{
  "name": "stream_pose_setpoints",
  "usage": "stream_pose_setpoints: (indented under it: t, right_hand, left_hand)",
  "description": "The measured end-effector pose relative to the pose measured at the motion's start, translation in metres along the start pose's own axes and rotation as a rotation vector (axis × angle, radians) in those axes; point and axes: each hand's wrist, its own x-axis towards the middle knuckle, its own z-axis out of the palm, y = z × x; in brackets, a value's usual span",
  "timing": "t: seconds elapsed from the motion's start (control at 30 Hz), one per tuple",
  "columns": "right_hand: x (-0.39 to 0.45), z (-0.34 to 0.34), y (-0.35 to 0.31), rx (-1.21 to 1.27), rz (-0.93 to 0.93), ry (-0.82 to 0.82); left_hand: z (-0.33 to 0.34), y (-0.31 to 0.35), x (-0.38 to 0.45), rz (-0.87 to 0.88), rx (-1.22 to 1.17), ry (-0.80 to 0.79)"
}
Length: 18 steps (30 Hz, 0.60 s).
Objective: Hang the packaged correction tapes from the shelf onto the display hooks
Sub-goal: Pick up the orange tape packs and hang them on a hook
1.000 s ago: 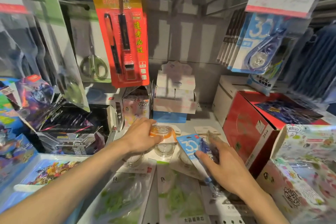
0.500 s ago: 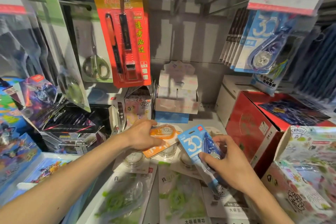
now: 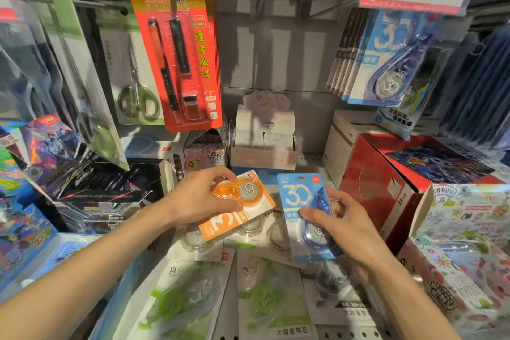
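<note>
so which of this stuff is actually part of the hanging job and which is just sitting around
Part of the job:
- orange correction tape pack, held in the left hand
- blue correction tape pack, held in the right hand
- hanging blue packs, upper right

Just lying about:
- scissors pack
- red pen pack
- red box

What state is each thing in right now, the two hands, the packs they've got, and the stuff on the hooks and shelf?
Left hand: grips the orange pack.
Orange pack: lifted off the shelf, tilted.
Right hand: grips the blue pack.
Blue pack: lifted, roughly upright.
Blue packs on hook: hanging, upper right.
Red pen card: hanging.
Scissors pack: hanging.
Green packs: lying flat on the shelf.
</note>
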Motion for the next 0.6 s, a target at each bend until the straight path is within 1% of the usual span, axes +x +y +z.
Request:
stream_pose_setpoints:
  t: [0.1,0.2,0.3,0.43,0.53,0.6]
  right_hand:
    - [0.008,0.013,-0.01,0.161,0.041,-0.084]
    - [0.017,0.026,-0.017,0.244,0.112,-0.159]
    - [0.021,0.032,-0.021,0.279,0.176,-0.238]
    - [0.021,0.035,-0.021,0.29,0.196,-0.261]
    - [0.019,0.035,-0.021,0.33,0.191,-0.282]
    - [0.017,0.035,-0.021,0.346,0.176,-0.29]
  left_hand:
    - [-0.008,0.007,-0.01,0.0,-0.099,-0.049]
    - [-0.009,0.016,-0.019,0.003,-0.157,-0.117]
    - [-0.011,0.024,-0.025,0.029,-0.213,-0.152]
    - [-0.015,0.029,-0.025,0.039,-0.339,-0.19]
    - [-0.02,0.029,-0.025,-0.015,-0.446,-0.178]
    - [-0.021,0.029,-0.025,-0.054,-0.458,-0.107]
